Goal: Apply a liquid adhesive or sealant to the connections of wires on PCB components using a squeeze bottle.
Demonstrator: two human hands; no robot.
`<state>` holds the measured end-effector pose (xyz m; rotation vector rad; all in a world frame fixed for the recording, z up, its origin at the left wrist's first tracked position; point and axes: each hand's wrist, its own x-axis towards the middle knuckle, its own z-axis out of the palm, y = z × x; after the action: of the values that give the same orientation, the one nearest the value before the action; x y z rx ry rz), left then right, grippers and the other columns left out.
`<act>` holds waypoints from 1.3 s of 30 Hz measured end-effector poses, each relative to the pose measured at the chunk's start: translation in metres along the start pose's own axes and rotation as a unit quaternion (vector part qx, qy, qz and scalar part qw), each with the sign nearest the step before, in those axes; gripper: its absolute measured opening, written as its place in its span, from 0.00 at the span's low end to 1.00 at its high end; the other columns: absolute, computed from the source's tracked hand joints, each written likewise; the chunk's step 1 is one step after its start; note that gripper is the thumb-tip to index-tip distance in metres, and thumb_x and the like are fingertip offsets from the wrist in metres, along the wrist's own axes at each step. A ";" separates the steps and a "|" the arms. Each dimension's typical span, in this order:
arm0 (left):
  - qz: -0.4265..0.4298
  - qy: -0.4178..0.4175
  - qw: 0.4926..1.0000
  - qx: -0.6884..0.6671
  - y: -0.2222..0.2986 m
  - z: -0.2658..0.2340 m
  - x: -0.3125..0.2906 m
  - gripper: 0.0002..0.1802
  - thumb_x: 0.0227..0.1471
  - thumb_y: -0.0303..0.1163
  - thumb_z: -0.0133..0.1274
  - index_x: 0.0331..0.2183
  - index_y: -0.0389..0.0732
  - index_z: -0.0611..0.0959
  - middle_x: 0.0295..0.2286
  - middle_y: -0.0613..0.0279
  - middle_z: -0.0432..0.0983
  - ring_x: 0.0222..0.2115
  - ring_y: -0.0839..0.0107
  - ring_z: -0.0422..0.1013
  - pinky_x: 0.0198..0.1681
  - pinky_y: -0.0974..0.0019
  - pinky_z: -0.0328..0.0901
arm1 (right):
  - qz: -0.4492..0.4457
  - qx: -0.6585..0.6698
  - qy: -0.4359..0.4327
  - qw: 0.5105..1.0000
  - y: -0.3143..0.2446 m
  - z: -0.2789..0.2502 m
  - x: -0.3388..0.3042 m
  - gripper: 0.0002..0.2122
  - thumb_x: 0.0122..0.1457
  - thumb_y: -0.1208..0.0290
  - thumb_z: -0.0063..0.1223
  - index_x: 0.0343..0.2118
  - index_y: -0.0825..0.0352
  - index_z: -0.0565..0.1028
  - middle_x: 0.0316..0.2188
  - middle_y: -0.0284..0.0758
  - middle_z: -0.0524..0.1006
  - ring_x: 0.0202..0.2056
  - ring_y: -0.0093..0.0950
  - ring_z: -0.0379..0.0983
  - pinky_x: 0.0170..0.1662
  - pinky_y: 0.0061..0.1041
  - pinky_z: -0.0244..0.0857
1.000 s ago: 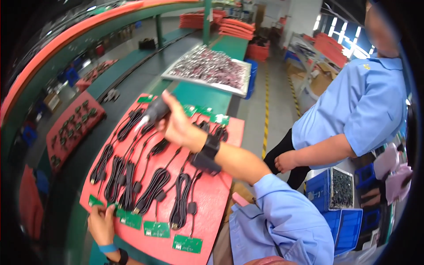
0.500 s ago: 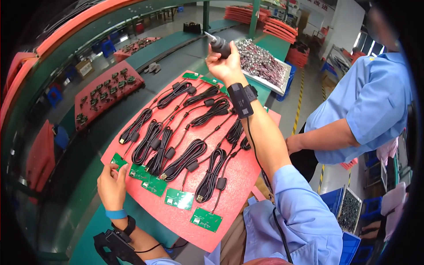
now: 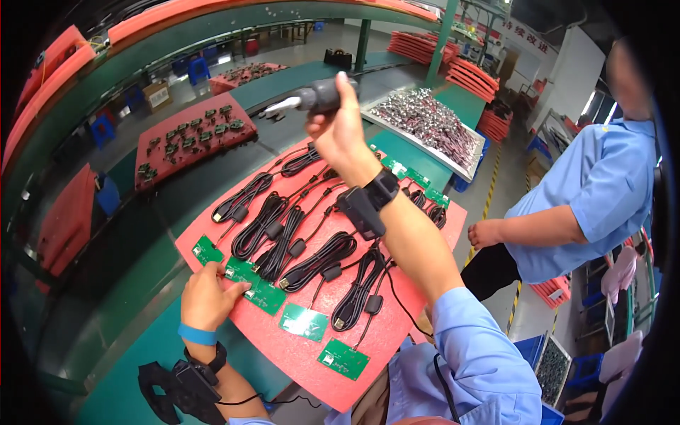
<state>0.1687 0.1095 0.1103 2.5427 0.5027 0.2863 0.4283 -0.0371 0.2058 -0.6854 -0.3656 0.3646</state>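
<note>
My right hand is raised over the far part of the red foam sheet, wrapped round a black electric screwdriver. The tool's pale tapered tip points left, away from the sheet. At the sheet's near left edge is my left hand, thumb and forefinger apart beside a green circuit board. Its thumb reaches over the board's edge; the other fingers are partly hidden. Several bundled black cables lie in rows, joined to boards such as the near one. My right forearm covers some of the bundles.
A white tray heaped with small metal parts stands behind the sheet. Another red sheet with small boards lies at the far left. A person in a blue shirt stands on the right. Stacked red sheets are at the back.
The screwdriver has tipped from pointing up and left to nearly level, as my right hand came slightly nearer and left. My left hand moved right along the boards, its thumb and forefinger spreading.
</note>
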 end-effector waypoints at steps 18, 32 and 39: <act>-0.035 0.022 0.999 -0.001 -0.005 0.004 -0.005 0.20 0.29 0.33 0.64 0.23 0.33 0.72 0.16 0.53 0.68 0.18 0.59 0.66 0.23 0.60 0.61 | 0.087 -0.005 0.002 0.996 0.076 0.033 -0.016 0.20 0.49 0.43 0.48 0.24 0.57 0.65 0.16 0.25 0.63 0.14 0.16 0.55 0.16 0.15 0.49; 0.015 0.175 0.983 0.051 -0.045 -0.010 -0.048 0.16 0.36 0.37 0.58 0.25 0.34 0.75 0.24 0.49 0.72 0.26 0.53 0.71 0.27 0.56 0.66 | 0.096 0.001 -0.134 0.986 0.102 0.079 -0.081 0.15 0.55 0.56 0.46 0.32 0.66 0.69 0.26 0.32 0.70 0.20 0.18 0.55 0.23 0.17 0.51; 0.026 0.113 0.993 -0.011 -0.043 -0.007 -0.053 0.22 0.33 0.41 0.61 0.26 0.34 0.74 0.26 0.50 0.71 0.28 0.52 0.70 0.31 0.56 0.65 | 0.185 0.018 -0.187 0.965 0.107 0.090 -0.114 0.19 0.57 0.56 0.43 0.37 0.71 0.68 0.32 0.38 0.71 0.22 0.19 0.54 0.25 0.16 0.51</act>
<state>0.1060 0.1256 0.0881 2.5175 0.5156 0.5994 0.2670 0.0382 0.1754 -0.6486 -0.5899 0.8607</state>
